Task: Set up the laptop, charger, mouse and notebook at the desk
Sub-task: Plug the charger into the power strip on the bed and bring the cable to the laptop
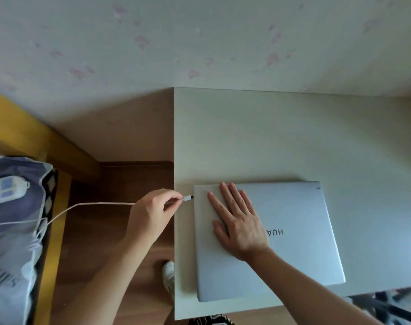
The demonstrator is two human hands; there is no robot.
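Observation:
A closed silver laptop (300, 231) lies on the pale desk (281, 137), near its front left corner. My right hand (237, 221) rests flat on the lid with straight fingers. My left hand (152, 212) pinches the white charger cable (92, 206) just behind its plug (188, 198). The plug's dark tip is level with the laptop's left edge and right against it. The cable runs left toward a white power strip (6, 191) on the bed. No mouse or notebook is in view.
A bed with a blue patterned cover (14, 231) and a yellow wooden frame (59, 146) stands at the left. Brown wooden floor (120, 184) lies between bed and desk. A white shoe (168, 273) shows beside the desk's left edge. Wallpapered wall behind.

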